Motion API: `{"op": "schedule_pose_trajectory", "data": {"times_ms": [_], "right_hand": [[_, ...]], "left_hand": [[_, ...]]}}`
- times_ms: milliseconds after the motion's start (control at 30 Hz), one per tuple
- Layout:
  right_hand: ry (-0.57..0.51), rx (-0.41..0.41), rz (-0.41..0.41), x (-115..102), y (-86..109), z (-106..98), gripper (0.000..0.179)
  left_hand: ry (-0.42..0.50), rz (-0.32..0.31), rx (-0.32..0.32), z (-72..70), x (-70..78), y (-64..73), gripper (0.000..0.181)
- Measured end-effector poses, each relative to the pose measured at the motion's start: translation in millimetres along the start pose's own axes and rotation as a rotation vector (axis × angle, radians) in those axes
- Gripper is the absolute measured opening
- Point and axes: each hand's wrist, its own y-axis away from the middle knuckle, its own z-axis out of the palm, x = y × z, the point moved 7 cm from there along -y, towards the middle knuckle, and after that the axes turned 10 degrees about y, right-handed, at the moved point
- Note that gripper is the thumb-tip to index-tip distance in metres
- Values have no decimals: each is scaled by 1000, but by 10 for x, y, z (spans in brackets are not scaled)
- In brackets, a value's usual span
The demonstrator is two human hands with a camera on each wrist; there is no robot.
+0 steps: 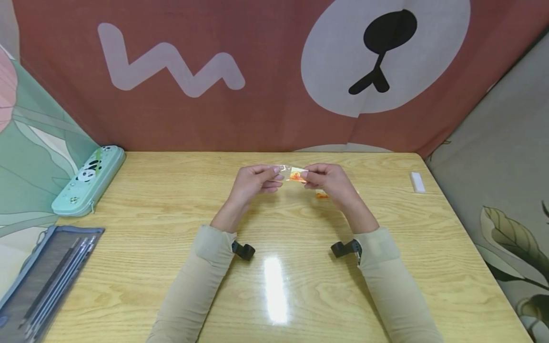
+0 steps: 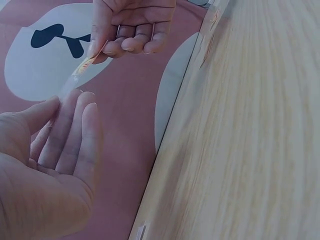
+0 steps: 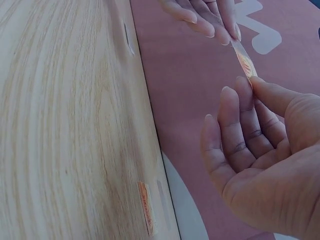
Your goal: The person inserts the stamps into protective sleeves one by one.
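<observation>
Both hands hold a small clear plastic strip with a yellow-and-orange printed section (image 1: 297,174), raised over the back of the table. My left hand (image 1: 259,180) pinches its clear end between thumb and fingers. At the printed end, my right hand (image 1: 328,181) pinches with thumb and forefinger; its other fingers curve loosely in the right wrist view. The strip stretches straight between them. Below the right hand, a second piece with an orange print (image 3: 146,207) lies on the table, partly hidden by that hand in the head view.
A mint panda pencil case (image 1: 90,181) lies at the back left, with a mesh pouch of pencils (image 1: 55,281) in front. A white block (image 1: 417,182) is at the back right. In the right wrist view, a small thin piece (image 3: 129,37) lies near the table's back edge.
</observation>
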Motion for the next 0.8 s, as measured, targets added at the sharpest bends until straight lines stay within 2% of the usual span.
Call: {"op": "schedule_pose_trajectory", "data": {"times_ms": [133,400,800], "right_hand": [[-17,-3,-3,-1,0,-2,34],[24,23,7,10,11,-52,37],[47,34,16,49,-1,-91,38]], "left_hand": [[-14,-1,-4,7,-4,6,28],[-46,-9,-38,44,-7,-3,25],[-43,-15,-17,10,-13,-7,27]]}}
